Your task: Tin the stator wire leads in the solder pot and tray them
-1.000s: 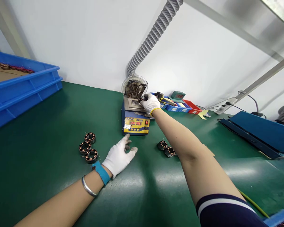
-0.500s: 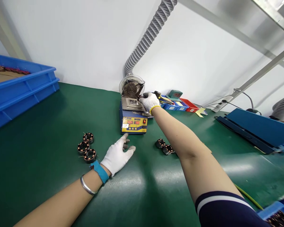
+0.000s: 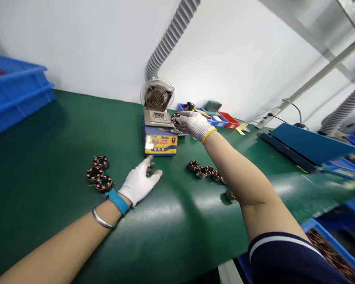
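My right hand (image 3: pixel 196 124), in a white glove, pinches a wound motor stator (image 3: pixel 175 118) with copper coils. It holds the stator in the air beside the right edge of a blue-and-yellow solder pot (image 3: pixel 160 142), whose metal top has a small square bath (image 3: pixel 159 116). My left hand (image 3: pixel 140 180), also gloved, rests on the green table just in front of the pot, fingers apart and holding nothing. Left of it sits a cluster of three stators (image 3: pixel 95 174). A row of several stators (image 3: pixel 201 172) lies to the right, partly hidden by my right forearm.
A round fume hood with a fan (image 3: pixel 157 97) and a grey hose (image 3: pixel 173 37) stand behind the pot. Small blue and red bins (image 3: pixel 230 119) are at the back right. A blue crate (image 3: pixel 17 92) stands left; a bin of stators (image 3: pixel 333 246) is low at right.
My right hand has drawn back rightward from the pot's top with the stator, which now shows clearly. My left hand keeps its pose. The whole view has shifted slightly.
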The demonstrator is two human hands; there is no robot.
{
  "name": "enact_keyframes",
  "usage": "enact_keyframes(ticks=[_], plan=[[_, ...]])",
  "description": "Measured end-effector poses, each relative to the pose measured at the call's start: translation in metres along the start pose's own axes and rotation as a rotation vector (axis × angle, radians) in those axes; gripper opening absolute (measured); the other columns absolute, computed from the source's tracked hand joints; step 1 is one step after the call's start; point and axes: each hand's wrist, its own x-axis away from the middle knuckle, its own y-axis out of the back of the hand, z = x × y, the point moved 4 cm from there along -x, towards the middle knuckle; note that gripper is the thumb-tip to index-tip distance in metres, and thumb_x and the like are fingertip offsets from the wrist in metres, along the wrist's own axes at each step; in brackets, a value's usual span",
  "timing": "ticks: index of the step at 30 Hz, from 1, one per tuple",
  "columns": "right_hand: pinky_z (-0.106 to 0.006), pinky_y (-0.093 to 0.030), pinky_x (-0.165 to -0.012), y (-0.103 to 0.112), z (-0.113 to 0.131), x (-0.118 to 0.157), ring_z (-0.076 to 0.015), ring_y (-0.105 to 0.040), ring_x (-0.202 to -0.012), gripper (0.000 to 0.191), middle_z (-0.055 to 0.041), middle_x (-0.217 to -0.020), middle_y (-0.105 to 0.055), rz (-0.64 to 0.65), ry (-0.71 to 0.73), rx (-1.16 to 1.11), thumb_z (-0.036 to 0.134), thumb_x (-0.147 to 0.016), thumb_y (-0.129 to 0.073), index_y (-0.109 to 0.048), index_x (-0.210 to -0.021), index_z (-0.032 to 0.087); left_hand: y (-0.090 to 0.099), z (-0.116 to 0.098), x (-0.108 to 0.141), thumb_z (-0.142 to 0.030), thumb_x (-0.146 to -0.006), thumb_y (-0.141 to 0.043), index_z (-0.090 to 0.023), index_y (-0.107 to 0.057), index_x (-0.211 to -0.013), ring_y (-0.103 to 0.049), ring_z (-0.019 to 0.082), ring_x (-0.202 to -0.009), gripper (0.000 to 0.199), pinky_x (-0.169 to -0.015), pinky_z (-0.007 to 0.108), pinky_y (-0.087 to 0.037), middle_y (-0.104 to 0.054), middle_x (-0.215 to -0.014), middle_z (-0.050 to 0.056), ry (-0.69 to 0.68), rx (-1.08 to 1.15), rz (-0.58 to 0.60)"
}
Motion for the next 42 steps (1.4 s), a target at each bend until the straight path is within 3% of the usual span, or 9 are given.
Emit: enact_keyframes(ticks=[3,8,13,16,19,23,28,36,42], plan=[[-0.026,-0.055,-0.074,0.018,-0.016,0.055,-0.0131,-0.066,-0.073,0.036,-0.0029,-0.090,-0.071,0.262,0.019,0.078,0.020,-0.077,-0.061,-0.067,-0.112,0.021,0.004,-0.002,0.001,-0.051,-0.077,-0.058,-0.016,-0.042,-0.138,-0.065,0.023,-0.101,0.073,-0.093,0.037,-0.050,-0.066,-0.118,0.010,0.015,-0.031,0.003],[-0.025,-0.049,-0.073,0.054,-0.060,0.139,-0.0180,-0.064,-0.084,0.026,0.0005,-0.093,-0.069,0.447,-0.024,0.835,0.017,-0.074,-0.061,-0.073,-0.094,0.028,0.010,-0.009,0.000,-0.048,-0.073,-0.058,-0.016,-0.044,-0.137,-0.066,0.023,-0.101,0.073,-0.091,0.036,-0.051,-0.066,-0.117,0.009,0.086,-0.114,-0.009],[-0.033,-0.049,-0.072,0.089,-0.103,0.173,-0.0275,-0.061,-0.096,0.019,-0.0076,-0.115,-0.061,0.389,-0.096,1.216,0.026,-0.077,-0.060,-0.071,-0.092,0.024,0.007,-0.014,0.005,-0.050,-0.074,-0.057,-0.018,-0.042,-0.139,-0.063,0.024,-0.107,0.074,-0.095,0.035,-0.049,-0.064,-0.122,0.008,0.058,-0.205,0.019],[-0.038,-0.049,-0.079,0.097,-0.097,0.180,-0.0299,-0.060,-0.100,0.027,-0.0097,-0.118,-0.059,0.214,-0.072,1.233,0.028,-0.078,-0.059,-0.069,-0.103,0.025,0.014,-0.025,0.006,-0.053,-0.079,-0.052,-0.018,-0.046,-0.136,-0.060,0.027,-0.112,0.067,-0.097,0.037,-0.046,-0.060,-0.128,0.009,0.003,-0.400,0.012],[-0.038,-0.048,-0.089,0.070,-0.074,0.187,-0.0278,-0.058,-0.106,0.032,-0.0084,-0.124,-0.057,0.098,0.150,1.009,0.030,-0.081,-0.058,-0.065,-0.112,0.028,0.040,-0.041,0.000,-0.061,-0.079,-0.048,-0.016,-0.048,-0.134,-0.053,0.034,-0.119,0.071,-0.098,0.045,-0.044,-0.052,-0.137,0.013,-0.071,-0.742,-0.057],[-0.035,-0.046,-0.097,-0.023,-0.047,0.197,-0.0241,-0.054,-0.115,0.036,-0.0076,-0.127,-0.057,0.224,0.529,0.520,0.034,-0.082,-0.058,-0.062,-0.117,0.024,0.099,-0.036,-0.009,-0.077,-0.070,-0.044,-0.015,-0.053,-0.129,-0.054,0.044,-0.114,0.086,-0.087,0.053,-0.047,-0.053,-0.132,0.020,0.188,-1.098,-0.129],[-0.038,-0.047,-0.097,-0.119,-0.036,0.182,-0.0252,-0.055,-0.115,0.041,-0.0085,-0.127,-0.057,0.324,0.617,0.205,0.031,-0.080,-0.064,-0.061,-0.118,0.019,0.114,-0.016,-0.011,-0.063,-0.077,-0.045,-0.018,-0.062,-0.114,-0.064,0.036,-0.096,0.061,-0.076,0.042,-0.050,-0.067,-0.108,0.017,0.348,-1.222,0.114],[-0.035,-0.051,-0.092,-0.096,-0.072,0.145,-0.0196,-0.061,-0.103,0.032,-0.0053,-0.112,-0.064,0.143,0.216,-0.170,0.025,-0.083,-0.058,-0.062,-0.115,0.021,0.027,-0.033,0.010,-0.032,-0.085,-0.044,-0.027,-0.058,-0.122,-0.060,0.026,-0.109,0.040,-0.089,0.037,-0.048,-0.060,-0.128,0.003,-0.226,-1.068,0.271],[-0.033,-0.049,-0.094,-0.098,-0.070,0.140,-0.0189,-0.062,-0.100,0.024,-0.0045,-0.105,-0.067,0.183,0.253,-0.198,0.025,-0.086,-0.055,-0.067,-0.106,0.020,0.014,-0.033,0.018,-0.063,-0.066,-0.063,-0.020,-0.047,-0.132,-0.062,0.029,-0.106,0.080,-0.086,0.036,-0.050,-0.062,-0.120,0.009,-0.073,-0.852,0.148]])
